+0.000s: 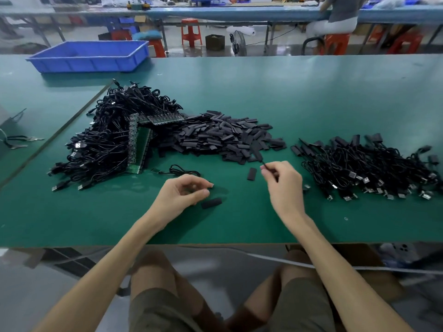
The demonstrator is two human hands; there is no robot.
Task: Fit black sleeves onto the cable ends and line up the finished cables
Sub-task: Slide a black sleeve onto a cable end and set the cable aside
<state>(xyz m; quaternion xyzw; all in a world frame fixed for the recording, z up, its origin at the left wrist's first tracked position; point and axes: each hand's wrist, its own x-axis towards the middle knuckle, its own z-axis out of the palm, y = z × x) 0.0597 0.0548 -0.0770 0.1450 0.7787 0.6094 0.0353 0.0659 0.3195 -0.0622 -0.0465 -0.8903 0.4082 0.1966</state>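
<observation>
While the right hand's [282, 185] grip pinched a thin cable end [263, 165] mid-frame and the left hand [184, 194] curled round a dark piece [212, 185], a loose sleeve [251, 174] lay between them. A slack pinch could drop the end; a wide wrist swing might scatter the sleeve pile [227, 137] or snag the finished cables [359, 164] at right. Bare tabletop [239, 226] ran to the near edge.
</observation>
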